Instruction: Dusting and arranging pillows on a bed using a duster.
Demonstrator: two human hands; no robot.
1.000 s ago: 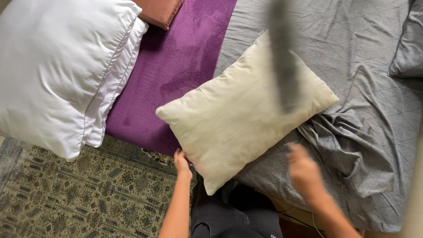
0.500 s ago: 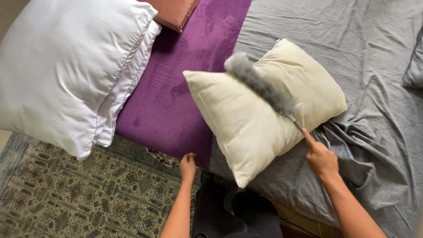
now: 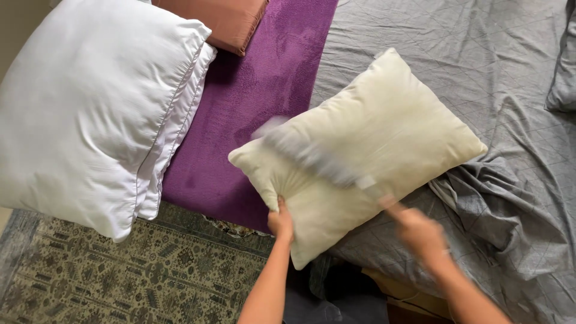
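A cream pillow [image 3: 372, 138] lies tilted across the purple blanket [image 3: 264, 90] and the grey bedsheet [image 3: 432, 42]. My left hand [image 3: 281, 221] grips the pillow's near edge. My right hand [image 3: 420, 231] is shut on the handle of a grey fluffy duster [image 3: 309, 153], which lies blurred across the pillow's near-left part. The duster head touches the pillow's surface.
Two stacked white pillows [image 3: 90, 108] lie at the left, overhanging the bed's edge. A brown cushion [image 3: 222, 21] sits at the top. A patterned rug [image 3: 138, 276] covers the floor below. Rumpled grey sheet [image 3: 504, 216] bunches at the right.
My left hand has come up and taken hold of the pillow's near edge. The duster has swung down from upright and swept across the pillow toward its left part.
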